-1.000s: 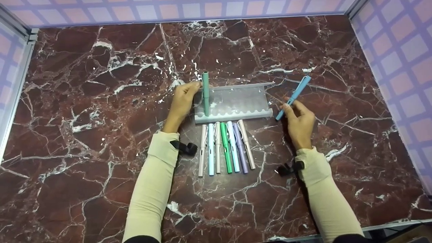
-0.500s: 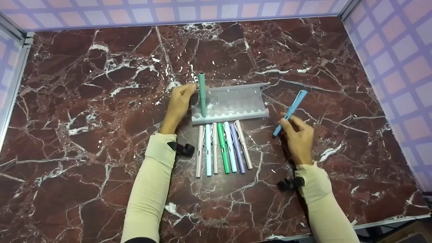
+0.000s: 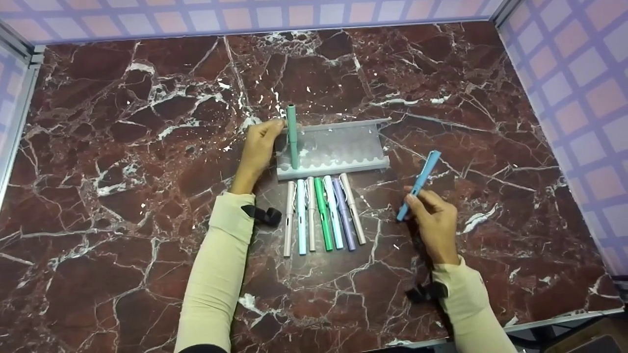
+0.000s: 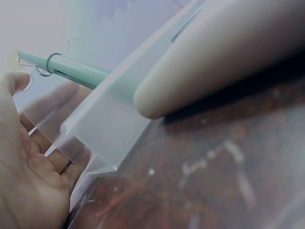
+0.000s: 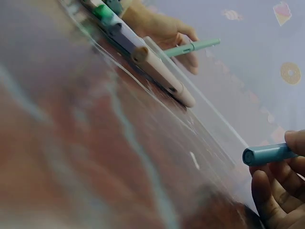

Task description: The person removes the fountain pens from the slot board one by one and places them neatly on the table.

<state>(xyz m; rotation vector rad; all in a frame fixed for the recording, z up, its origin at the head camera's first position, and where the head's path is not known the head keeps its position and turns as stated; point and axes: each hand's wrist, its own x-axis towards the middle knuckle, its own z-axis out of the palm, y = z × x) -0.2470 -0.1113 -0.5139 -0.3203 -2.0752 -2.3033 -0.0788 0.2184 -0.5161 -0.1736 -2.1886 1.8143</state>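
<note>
A clear plastic pen rack [image 3: 343,144] with scalloped notches lies mid-table in the head view. One pale green pen [image 3: 292,130] rests in its leftmost part. My left hand [image 3: 259,149] holds the rack's left side; in the left wrist view the fingers [image 4: 43,155] show through the clear plastic, with the thumb near the green pen's far end. To the right of the rack, my right hand [image 3: 435,220] pinches a blue pen [image 3: 426,171] between thumb and fingers, tilted. The right wrist view shows the blue pen's end [image 5: 262,155] pointing left.
Several pens lie side by side in front of the rack, among them a bright green pen [image 3: 323,213], a purple pen [image 3: 344,215] and a pale pinkish pen [image 3: 353,208]. The table [image 3: 122,284] is dark red marble pattern, with checked panels [image 3: 579,98] around it.
My right hand has moved toward the table's front edge with the blue pen. My left hand stays at the rack, and the rack and row of pens look unchanged.
</note>
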